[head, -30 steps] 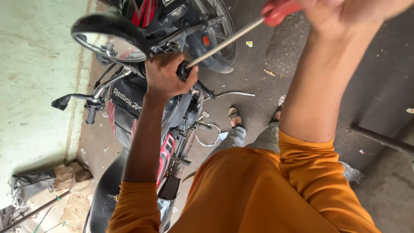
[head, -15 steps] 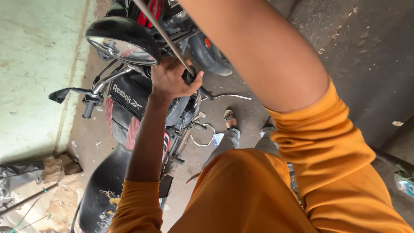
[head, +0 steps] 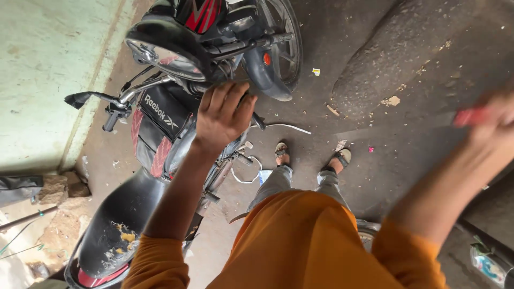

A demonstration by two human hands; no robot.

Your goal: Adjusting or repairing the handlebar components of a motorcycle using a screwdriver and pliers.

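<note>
The motorcycle (head: 176, 134) stands on the ground (head: 407, 69) to the person's left, beside the wall (head: 48, 80). Its mirror (head: 166, 48) sits above the handlebar (head: 134, 91). The left hand (head: 222, 115) rests on the motorcycle's right handlebar end; the right hand (head: 490, 115) is well apart, to the right.

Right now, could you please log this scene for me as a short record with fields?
Setting: dark paved ground beside a pale green wall
Main thing: parked motorcycle, black seat with yellowish crumbs
Left hand: left hand resting on the motorcycle near the handlebar, fingers spread
Right hand: right hand raised away from the motorcycle, blurred, around a red-handled tool
Mirror: round mirror above the left hand
Clothing: orange sleeves, grey trousers, sandals
</note>
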